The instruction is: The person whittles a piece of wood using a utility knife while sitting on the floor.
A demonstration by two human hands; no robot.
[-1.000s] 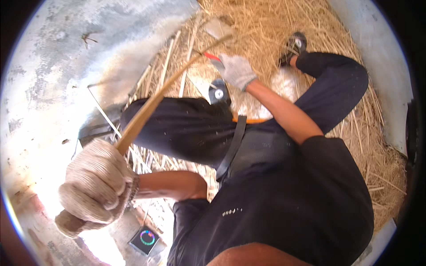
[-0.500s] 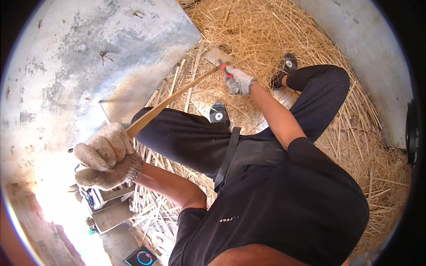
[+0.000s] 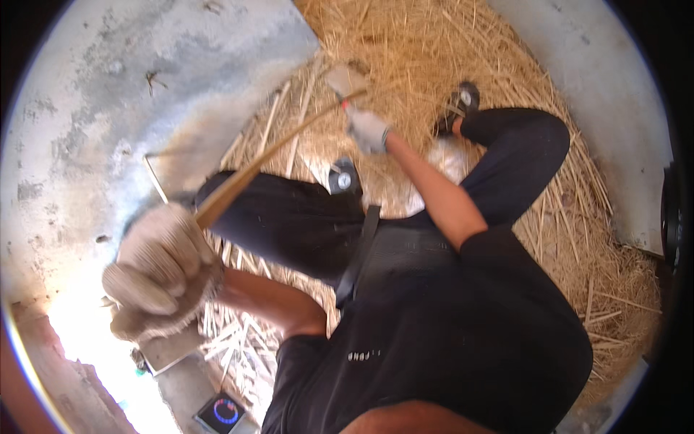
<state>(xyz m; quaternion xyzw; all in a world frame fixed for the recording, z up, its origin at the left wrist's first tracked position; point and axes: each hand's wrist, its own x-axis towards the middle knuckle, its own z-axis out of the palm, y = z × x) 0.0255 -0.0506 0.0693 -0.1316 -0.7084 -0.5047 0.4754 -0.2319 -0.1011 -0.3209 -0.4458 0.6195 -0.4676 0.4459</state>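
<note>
Evidently two-handed work. Left hand [image 3: 163, 269], gloved, closed in a fist round the near, thicker end of a long wooden strip [image 3: 238, 184]. Strip runs forward and rightward from that fist, over the left thigh [image 3: 278, 223], narrowing to a tip just beyond the right hand [image 3: 369, 132]. Right hand, also gloved, curled on a red tool [image 3: 345, 105] at the strip's far stretch — edge and exact contact too blurred to settle.

On handling, by judgement: left hand serves best as anchor, wrist firm so the strip does not roll. Right hand wants a shallow, constant angle and light, even pressure; the thin far end will probably flex, and digging in could snag or split it. Safer strokes run away from the left fist and clear of the left shoe [image 3: 344, 178], which lies just nearer than the right hand. Loose straw [image 3: 426, 43] spreads beyond and around the right hand — stray stalks could catch the tip, so best held above them.
</note>
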